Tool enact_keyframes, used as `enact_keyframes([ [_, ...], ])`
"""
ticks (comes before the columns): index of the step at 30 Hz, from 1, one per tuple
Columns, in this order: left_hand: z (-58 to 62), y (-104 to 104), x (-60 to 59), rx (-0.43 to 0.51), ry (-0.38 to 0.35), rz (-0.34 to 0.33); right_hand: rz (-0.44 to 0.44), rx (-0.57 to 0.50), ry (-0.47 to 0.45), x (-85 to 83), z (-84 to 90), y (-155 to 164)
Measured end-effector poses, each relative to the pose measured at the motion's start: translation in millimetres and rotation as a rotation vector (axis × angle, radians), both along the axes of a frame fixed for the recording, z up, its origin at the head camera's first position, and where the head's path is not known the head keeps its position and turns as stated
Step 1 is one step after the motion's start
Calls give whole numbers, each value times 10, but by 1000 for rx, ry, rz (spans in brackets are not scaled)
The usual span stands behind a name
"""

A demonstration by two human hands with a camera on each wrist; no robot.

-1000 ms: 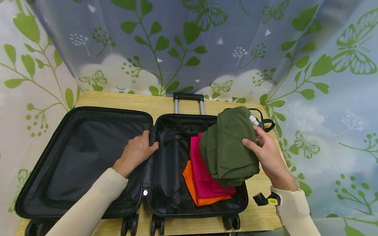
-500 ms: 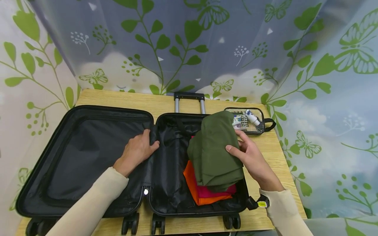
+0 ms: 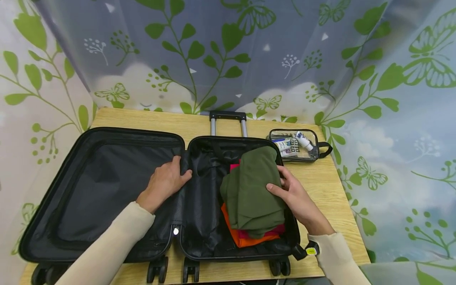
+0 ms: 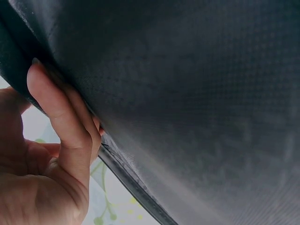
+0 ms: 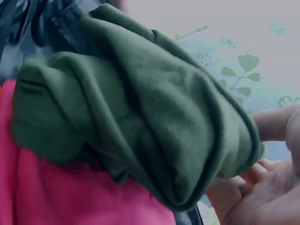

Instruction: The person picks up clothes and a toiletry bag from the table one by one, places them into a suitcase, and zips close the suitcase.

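Note:
A black suitcase [image 3: 117, 136] lies open on a wooden table. Its right half holds a folded orange garment [image 3: 233, 229] and a pink one [image 3: 274, 230] stacked. My right hand [image 3: 290, 192] grips a folded olive-green garment [image 3: 249, 190] with its thumb on top and lowers it onto that stack; in the right wrist view the green garment [image 5: 140, 117] lies over the pink one [image 5: 61, 197]. My left hand [image 3: 164, 183] holds the fabric divider at the suitcase's middle hinge, and in the left wrist view its fingers [image 4: 56, 108] curl round the black lining's edge [image 4: 187, 93].
A clear toiletry pouch [image 3: 297, 144] with small tubes lies on the table [image 3: 320, 186] behind the suitcase's right corner. The telescopic handle [image 3: 228, 118] sticks out at the back. The left half of the suitcase [image 3: 107, 186] shows only lining. A leaf-print curtain surrounds the table.
My right hand has brought the green garment leftward and down from above the pouch into the suitcase's right half, over the pink and orange stack. The left hand has stayed put.

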State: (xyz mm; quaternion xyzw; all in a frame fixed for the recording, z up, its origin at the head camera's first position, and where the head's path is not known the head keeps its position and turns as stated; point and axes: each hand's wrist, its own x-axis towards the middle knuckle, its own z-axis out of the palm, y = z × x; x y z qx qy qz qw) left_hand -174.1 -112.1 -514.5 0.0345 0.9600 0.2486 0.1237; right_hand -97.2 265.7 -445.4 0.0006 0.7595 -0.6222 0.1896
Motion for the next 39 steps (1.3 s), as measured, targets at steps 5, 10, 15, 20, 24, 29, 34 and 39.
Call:
enact_keyframes([
  [5, 68, 19, 34, -8, 2, -4, -6, 118, -8, 4, -97, 76],
  [10, 20, 13, 18, 0, 12, -7, 10, 237, 29, -3, -207, 106],
  [15, -205, -36, -58, 17, 40, -6, 4, 354, 60, 12, -220, 110],
  [20, -152, -25, -56, 12, 33, -7, -52, 489, 97, 49, -187, 145],
  [24, -48, -12, -24, 5, 23, -13, -105, 473, 98, 55, -167, 222],
  [29, 23, 2, 10, 11, 7, -14, -188, 448, 131, 56, -144, 329],
  [34, 24, 4, 17, 14, 19, -10, -224, 446, 156, 62, -130, 376],
  [39, -84, -20, -21, 18, 32, -9, -210, 421, 173, 76, -138, 367],
])
